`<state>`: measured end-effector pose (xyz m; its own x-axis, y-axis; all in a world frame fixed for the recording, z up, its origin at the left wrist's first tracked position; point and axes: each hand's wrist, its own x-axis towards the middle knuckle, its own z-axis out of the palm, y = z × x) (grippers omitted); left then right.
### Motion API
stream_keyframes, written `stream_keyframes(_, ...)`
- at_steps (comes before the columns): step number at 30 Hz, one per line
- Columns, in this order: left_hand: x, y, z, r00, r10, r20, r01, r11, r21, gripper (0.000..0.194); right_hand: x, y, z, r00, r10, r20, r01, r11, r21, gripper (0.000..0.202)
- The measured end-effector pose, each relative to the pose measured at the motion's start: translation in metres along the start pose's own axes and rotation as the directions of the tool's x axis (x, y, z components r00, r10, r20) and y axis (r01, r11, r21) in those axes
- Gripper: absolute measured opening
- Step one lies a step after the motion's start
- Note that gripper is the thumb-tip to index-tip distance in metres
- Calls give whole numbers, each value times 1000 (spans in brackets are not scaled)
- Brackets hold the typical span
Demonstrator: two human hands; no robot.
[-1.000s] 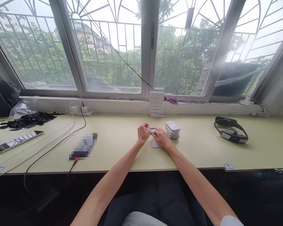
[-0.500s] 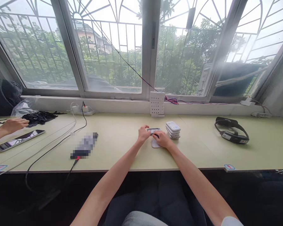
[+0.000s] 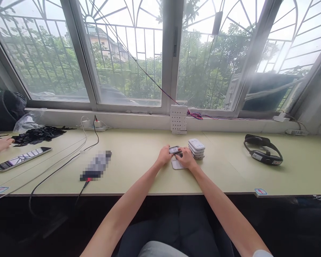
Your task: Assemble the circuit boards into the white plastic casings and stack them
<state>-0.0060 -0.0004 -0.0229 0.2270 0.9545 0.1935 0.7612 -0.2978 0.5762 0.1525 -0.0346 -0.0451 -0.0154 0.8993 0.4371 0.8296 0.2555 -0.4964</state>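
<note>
A small dark-edged case with a pale patterned face (image 3: 174, 150) is between my two hands at the middle of the table. My left hand (image 3: 164, 155) has its fingers closed on the left end of it. From the right, my right hand (image 3: 186, 157) grips its other end, fingers bent. Under and beside my right hand lies a flat white rounded piece (image 3: 177, 164) on the tabletop. Just right of my right hand stands a stack of several white rounded cases (image 3: 196, 148).
The table (image 3: 133, 171) carries a black headset (image 3: 263, 150) at right, a blurred-out device (image 3: 96, 166) with cables at left, and a tablet (image 3: 23, 159). Another person's hand (image 3: 0, 145) is near black strips (image 3: 40, 135). A white perforated block (image 3: 179, 119) stands by the window.
My right hand has shifted slightly up and right, showing more of the case's face. The other person's hand has moved left, away from the black strips.
</note>
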Motion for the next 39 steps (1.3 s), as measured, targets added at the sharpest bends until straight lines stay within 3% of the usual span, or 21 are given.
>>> stream_keyframes(8,-3,3,0,997,-48,-56,46,998,-44,47,-6,-6,-2,995,45,86,-44,999,-16,50)
stream_keyframes(20,-1,9,-4,990,-52,-134,25,980,-197,52,-5,-4,-4,987,50,152,-52,999,12,28)
stream_keyframes(27,2,8,-3,984,-132,-123,99,964,-246,45,-5,-3,-10,980,59,191,-70,996,54,32)
stream_keyframes(32,1,8,-4,982,-146,-119,114,964,-242,45,-3,3,-9,985,21,174,-39,994,100,34)
stream_keyframes(39,3,5,-5,979,-141,-144,105,967,-232,50,0,8,-5,986,66,154,-78,994,74,42)
